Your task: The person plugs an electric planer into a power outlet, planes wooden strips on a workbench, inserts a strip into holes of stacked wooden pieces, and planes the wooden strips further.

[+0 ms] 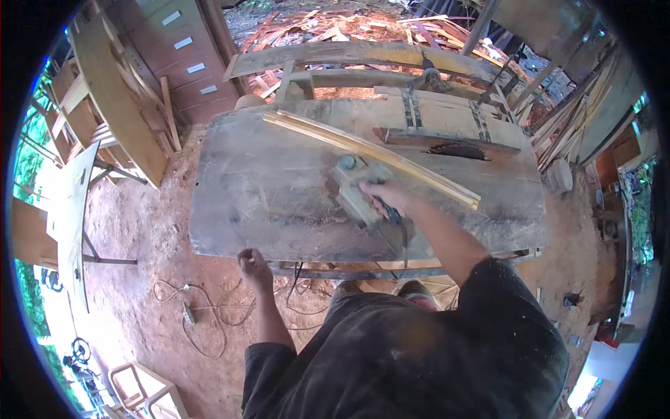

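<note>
My right hand [384, 198] is wrapped round the rear handle of an electric hand planer [357, 204] on the worn wooden worktable [237, 185]. A round knob [347, 162] tops the planer's far end, and a dark cord trails from its back toward the near edge. Just beyond the planer, long narrow wooden strips [377, 155] lie together diagonally across the table. My left hand [253, 268] is closed in a fist by the near left edge of the table, apart from the planer; I see nothing in it.
A saw blade [457, 151] pokes up through the table beside a wooden fence board [447, 140]. A cable [222, 328] loops over the dirt floor near a socket block [188, 315]. Wood scraps [349, 28] pile up beyond; boards [115, 98] lean at left.
</note>
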Demonstrator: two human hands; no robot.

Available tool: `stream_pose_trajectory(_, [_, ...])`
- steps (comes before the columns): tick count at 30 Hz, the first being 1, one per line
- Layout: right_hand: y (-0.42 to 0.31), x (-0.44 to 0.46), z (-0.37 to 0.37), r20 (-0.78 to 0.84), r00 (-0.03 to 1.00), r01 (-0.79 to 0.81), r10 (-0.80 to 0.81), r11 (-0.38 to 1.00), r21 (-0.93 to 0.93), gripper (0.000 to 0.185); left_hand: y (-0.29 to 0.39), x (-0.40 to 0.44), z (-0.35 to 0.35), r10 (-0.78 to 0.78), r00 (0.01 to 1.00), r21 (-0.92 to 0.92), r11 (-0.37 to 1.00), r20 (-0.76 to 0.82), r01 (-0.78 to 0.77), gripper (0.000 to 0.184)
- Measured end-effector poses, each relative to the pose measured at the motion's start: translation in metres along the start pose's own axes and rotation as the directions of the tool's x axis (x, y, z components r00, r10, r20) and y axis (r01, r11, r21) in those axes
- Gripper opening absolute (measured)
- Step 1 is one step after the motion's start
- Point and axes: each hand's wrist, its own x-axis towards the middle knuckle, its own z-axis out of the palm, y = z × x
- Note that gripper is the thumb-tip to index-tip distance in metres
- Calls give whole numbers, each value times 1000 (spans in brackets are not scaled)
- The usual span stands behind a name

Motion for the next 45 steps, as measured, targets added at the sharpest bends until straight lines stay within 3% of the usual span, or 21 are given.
stream_pose_trajectory(5, [49, -47, -34, 61, 996, -70, 61, 984, 162, 49, -30, -47, -27, -68, 998, 254, 965, 12, 63, 18])
stream_pose_trajectory(9, [78, -57, -53, 58, 998, -39, 37, 998, 50, 49, -37, -100, -33, -452, 891, 51, 890, -42, 454, 21])
stream_pose_trajectory(12, [93, -55, -54, 71, 997, 30, -38, 994, 102, 47, -52, -146, -29, -485, 839, 372, 752, -246, 544, 29])
stream_pose_trajectory(13, [96, -50, -57, 77, 994, 66, -80, 984, 168, 46, -13, -148, -31, -583, 794, 316, 730, -175, 606, 28])
stream_pose_trajectory(15, [101, -37, -56, 147, 986, 54, -74, 989, 135, 48, -50, -195, -24, -486, 859, 239, 825, -164, 512, 28])
stream_pose_trajectory(17, [81, -42, -45, 72, 997, 5, -18, 985, 172, 50, -9, -220, -30, -553, 821, 284, 771, -143, 570, 31])
stream_pose_trajectory(18, [69, -37, -40, 85, 996, -14, 4, 994, 109, 51, -8, -239, -31, -579, 795, 270, 747, -184, 607, 31])
stream_pose_trajectory(20, [48, -26, -19, 84, 996, -16, 7, 994, 107, 50, -14, -260, -30, -784, 621, 174, 609, -19, 774, 33])
stream_pose_trajectory(25, [12, 7, 40, -81, 997, 10, 1, 990, 139, 52, -39, -280, -28, -829, 556, 136, 545, -62, 827, 33])
stream_pose_trajectory(27, [10, 20, 64, -137, 990, 35, -12, 985, 166, 48, -49, -267, -31, -744, 630, 168, 607, -222, 776, 32])
stream_pose_trajectory(28, [13, 25, 71, -194, 981, 62, -19, 973, 224, 45, -53, -256, -34, -601, 753, 209, 726, -268, 655, 32])
stream_pose_trajectory(30, [24, 38, 65, -233, 972, 58, -24, 988, 141, 37, -59, -223, -41, -394, 879, 254, 851, -267, 459, 36])
stream_pose_trajectory(31, [26, 42, 63, -262, 964, 59, -34, 994, 88, 29, -58, -200, -48, -420, 867, 226, 847, -269, 481, 36])
stream_pose_trajectory(33, [21, 39, 66, -275, 961, 41, -32, 999, 27, 20, -53, -168, -56, -94, 985, 372, 917, -144, 142, 35])
stream_pose_trajectory(34, [20, 36, 66, -280, 960, 26, -22, 1000, 13, 13, -58, -165, -50, -124, 981, 352, 920, -149, 170, 35])
stream_pose_trajectory(36, [22, 38, 62, -309, 951, 4, -15, 999, -37, 9, -72, -163, -41, -422, 851, 219, 904, 313, 368, 43])
stream_pose_trajectory(38, [26, 43, 54, -329, 944, -11, -13, 997, -73, 7, -74, -184, -24, -438, 873, -31, 890, 215, 455, 47])
stream_pose_trajectory(41, [30, 43, 47, -366, 930, -6, 6, 1000, 2, 4, -44, -205, -28, -596, 644, 14, 739, 479, 673, 49])
stream_pose_trajectory(42, [29, 41, 48, -372, 928, 10, -8, 1000, 6, 4, -44, -229, -14, -493, 764, -92, 813, 416, 575, 49])
stream_pose_trajectory(43, [28, 40, 54, -379, 925, 24, -18, 1000, 10, 4, -35, -220, -33, -554, 565, -70, 674, 611, 736, 49])
stream_pose_trajectory(45, [21, 35, 63, -410, 911, -13, 36, 998, 60, 9, -49, -228, -28, -558, 490, -55, 621, 670, 782, 46])
